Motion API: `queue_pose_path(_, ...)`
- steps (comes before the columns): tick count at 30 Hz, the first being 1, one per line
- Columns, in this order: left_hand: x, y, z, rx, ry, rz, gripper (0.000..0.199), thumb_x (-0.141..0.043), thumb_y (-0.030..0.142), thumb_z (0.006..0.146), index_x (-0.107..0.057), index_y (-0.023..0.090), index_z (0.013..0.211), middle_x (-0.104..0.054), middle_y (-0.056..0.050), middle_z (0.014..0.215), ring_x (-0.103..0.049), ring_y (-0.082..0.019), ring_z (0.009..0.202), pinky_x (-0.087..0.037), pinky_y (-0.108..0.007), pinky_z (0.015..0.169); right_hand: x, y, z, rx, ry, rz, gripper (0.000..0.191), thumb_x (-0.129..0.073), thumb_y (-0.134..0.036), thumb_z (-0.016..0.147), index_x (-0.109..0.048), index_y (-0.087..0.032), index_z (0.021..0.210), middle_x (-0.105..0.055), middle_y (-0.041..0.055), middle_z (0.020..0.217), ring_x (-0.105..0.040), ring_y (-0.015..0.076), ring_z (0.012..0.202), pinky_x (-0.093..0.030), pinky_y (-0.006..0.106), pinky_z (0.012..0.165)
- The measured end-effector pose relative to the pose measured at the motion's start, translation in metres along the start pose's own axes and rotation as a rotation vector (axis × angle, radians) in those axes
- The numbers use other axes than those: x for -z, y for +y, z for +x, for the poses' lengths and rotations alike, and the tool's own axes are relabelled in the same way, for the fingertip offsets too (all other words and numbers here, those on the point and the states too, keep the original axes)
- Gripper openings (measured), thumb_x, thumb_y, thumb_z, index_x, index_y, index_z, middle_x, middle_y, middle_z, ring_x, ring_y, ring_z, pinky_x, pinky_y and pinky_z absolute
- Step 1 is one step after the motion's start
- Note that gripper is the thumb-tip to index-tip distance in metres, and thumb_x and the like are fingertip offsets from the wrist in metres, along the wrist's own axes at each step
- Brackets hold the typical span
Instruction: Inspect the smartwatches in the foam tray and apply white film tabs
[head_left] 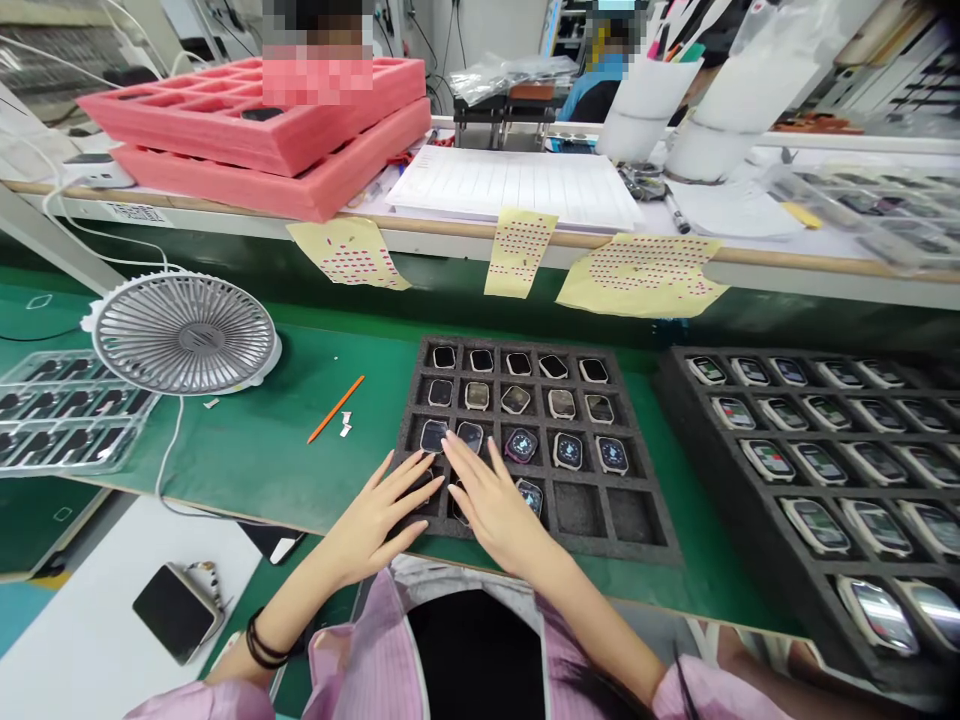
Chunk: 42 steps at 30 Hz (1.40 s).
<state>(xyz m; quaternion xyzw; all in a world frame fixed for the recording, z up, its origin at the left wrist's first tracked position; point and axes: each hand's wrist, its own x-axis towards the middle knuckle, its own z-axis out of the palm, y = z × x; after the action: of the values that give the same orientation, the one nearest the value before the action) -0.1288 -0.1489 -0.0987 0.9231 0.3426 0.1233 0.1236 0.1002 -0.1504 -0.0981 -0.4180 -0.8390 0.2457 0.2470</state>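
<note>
A dark grey foam tray (637,505) lies on the green bench, its compartments holding several square smartwatch bodies without straps. Over the tray's front left part are both hands, palms down. My left hand (375,525) has its fingers stretched out across the front left corner, partly hiding a watch there. My right hand (495,505) is spread over the front rows, fingertips near a dark-screened watch (470,437). To its right, a watch with a lit face (568,451) sits in its compartment. Whether the fingertips press on any watch, I cannot tell. Bare foam shows in two front right compartments.
A second foam tray (731,480) full of watches stands at the right. On the left are a white fan (187,335), a clear plastic tray (67,465) and an orange stick (336,410). Pink foam trays (322,190) and paper sheets (510,185) rest on the shelf.
</note>
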Motion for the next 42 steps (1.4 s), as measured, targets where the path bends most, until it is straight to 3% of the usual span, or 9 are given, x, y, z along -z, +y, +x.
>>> queue_pose_path(7,-0.008,0.018,-0.003,-0.003,0.039,0.162,0.061,-0.045,0.037,0.097,-0.024,0.020,0.152,-0.036,-0.015,0.153,-0.035,-0.030,0.141,-0.003,-0.059,0.118,0.004,0.013,-0.004,-0.035,-0.049,-0.136,0.055,-0.051,-0.025,0.095,-0.036,-0.026,0.148,-0.026,0.0119,0.158,-0.022,0.0307,0.147,-0.008,0.065,0.116)
queue_pose_path(11,0.004,0.014,-0.003,-0.005,0.013,0.118,0.062,-0.041,0.043,0.098,-0.021,0.019,0.152,-0.038,-0.015,0.152,-0.036,-0.028,0.140,-0.007,-0.057,0.119,0.027,0.011,0.002,0.040,-0.060,-0.054,0.053,-0.053,-0.032,0.094,-0.040,-0.029,0.146,-0.033,0.0088,0.156,-0.025,0.0291,0.146,-0.014,0.061,0.117)
queue_pose_path(13,0.016,-0.003,-0.001,0.108,0.101,0.066,0.054,-0.036,0.036,0.100,-0.024,0.020,0.151,-0.045,-0.013,0.148,-0.040,-0.025,0.137,-0.019,-0.050,0.118,0.050,0.011,0.015,0.065,-0.046,-0.021,0.051,-0.052,-0.038,0.095,-0.042,-0.029,0.144,-0.041,0.0082,0.152,-0.032,0.0290,0.143,-0.022,0.058,0.116)
queue_pose_path(16,0.032,-0.043,0.009,0.501,0.367,0.090,0.039,-0.033,0.028,0.100,-0.045,0.017,0.136,-0.057,-0.013,0.132,-0.052,-0.025,0.123,-0.041,-0.041,0.103,0.079,0.016,0.057,0.056,-0.067,-0.050,0.036,-0.047,-0.038,0.097,-0.059,-0.025,0.128,-0.062,0.0109,0.127,-0.056,0.0288,0.120,-0.041,0.051,0.103)
queue_pose_path(20,0.037,-0.092,0.029,0.924,0.208,0.261,0.032,-0.040,0.024,0.096,-0.053,0.011,0.121,-0.056,-0.018,0.122,-0.055,-0.030,0.112,-0.047,-0.041,0.091,0.078,0.039,0.131,-0.160,-0.169,-0.296,0.020,-0.052,-0.027,0.094,-0.068,-0.016,0.098,-0.068,0.0124,0.101,-0.063,0.0258,0.099,-0.047,0.038,0.090)
queue_pose_path(27,0.025,-0.122,0.045,1.023,0.117,0.266,0.021,-0.046,0.026,0.095,-0.057,0.010,0.102,-0.058,-0.019,0.110,-0.055,-0.033,0.107,-0.048,-0.042,0.084,0.034,0.080,0.189,-0.315,-0.046,-0.353,0.028,-0.058,-0.036,0.090,-0.063,-0.008,0.093,-0.062,0.0264,0.104,-0.056,0.0365,0.106,-0.044,0.048,0.088)
queue_pose_path(31,0.024,-0.129,0.045,1.018,0.088,0.228,0.017,-0.044,0.020,0.094,-0.058,0.011,0.098,-0.058,-0.018,0.110,-0.054,-0.030,0.109,-0.048,-0.040,0.084,0.025,0.086,0.190,-0.296,0.022,-0.218,0.021,-0.066,-0.033,0.083,-0.059,-0.014,0.088,-0.060,0.0197,0.104,-0.055,0.0351,0.107,-0.042,0.046,0.090)
queue_pose_path(36,0.021,-0.132,0.043,1.028,0.112,0.195,0.018,-0.041,0.015,0.094,-0.056,0.009,0.102,-0.058,-0.021,0.110,-0.055,-0.031,0.107,-0.047,-0.045,0.087,0.020,0.089,0.187,-0.240,0.078,0.135,0.028,-0.061,-0.018,0.080,-0.053,-0.019,0.107,-0.061,0.0029,0.082,-0.061,0.0228,0.081,-0.044,0.035,0.079)
queue_pose_path(42,0.037,-0.119,0.044,0.961,0.218,0.075,0.014,-0.044,0.012,0.092,-0.056,0.010,0.100,-0.062,-0.018,0.103,-0.059,-0.029,0.102,-0.047,-0.044,0.088,0.037,0.072,0.174,-0.251,0.136,0.712,0.033,-0.056,-0.043,0.082,-0.051,-0.023,0.108,-0.055,-0.0041,0.075,-0.053,0.0115,0.054,-0.039,0.024,0.050)
